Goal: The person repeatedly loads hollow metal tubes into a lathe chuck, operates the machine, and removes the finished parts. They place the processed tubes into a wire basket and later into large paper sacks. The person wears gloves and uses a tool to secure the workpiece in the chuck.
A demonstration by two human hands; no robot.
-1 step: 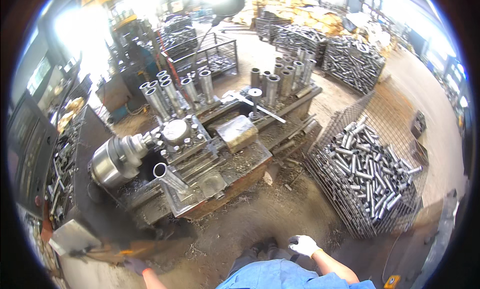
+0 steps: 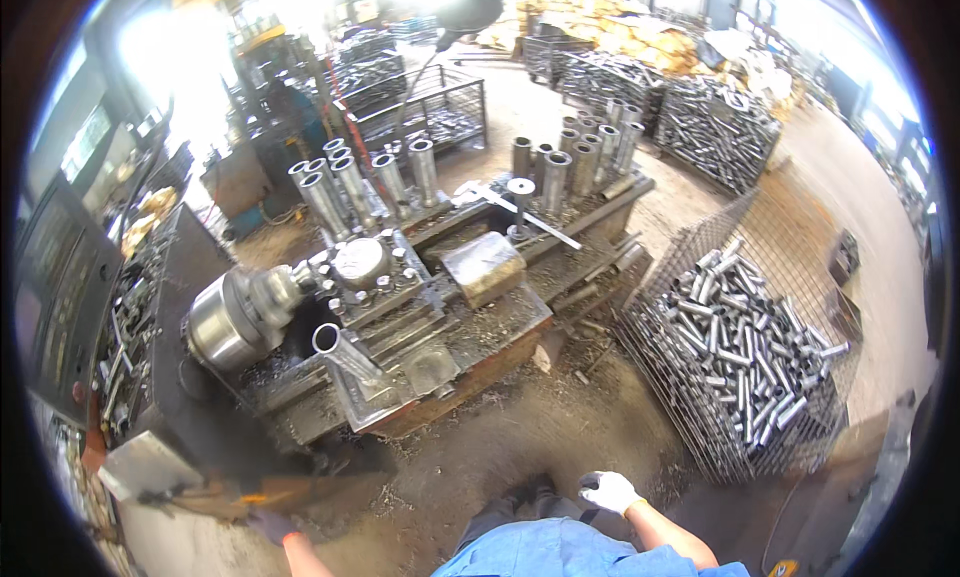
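Observation:
My left hand (image 2: pixel 271 525), in a dark glove, reaches out low at the left, next to a dark, blurred machine edge with an orange mark (image 2: pixel 256 498). Its fingers are smeared and dim, so their grip is unclear. My right hand (image 2: pixel 610 492), in a white glove, hangs at my right side with its fingers curled in; nothing shows in them. Ahead of me stands a lathe with a round steel chuck (image 2: pixel 238 319) and a bolted tool post (image 2: pixel 361 264). One steel tube (image 2: pixel 345 353) leans on the lathe's near corner, apart from both hands.
Upright tubes stand in a left group (image 2: pixel 326 202) and a right group (image 2: pixel 582 167) on the machine. A caliper (image 2: pixel 530 217) lies beside a metal block (image 2: pixel 484 268). At right, a wire mesh basket (image 2: pixel 668 397) holds many short tubes. Metal chips litter the floor (image 2: pixel 470 447).
The view has shifted slightly, so the lathe and basket sit a little farther right in the picture. Both hands look nearly the same.

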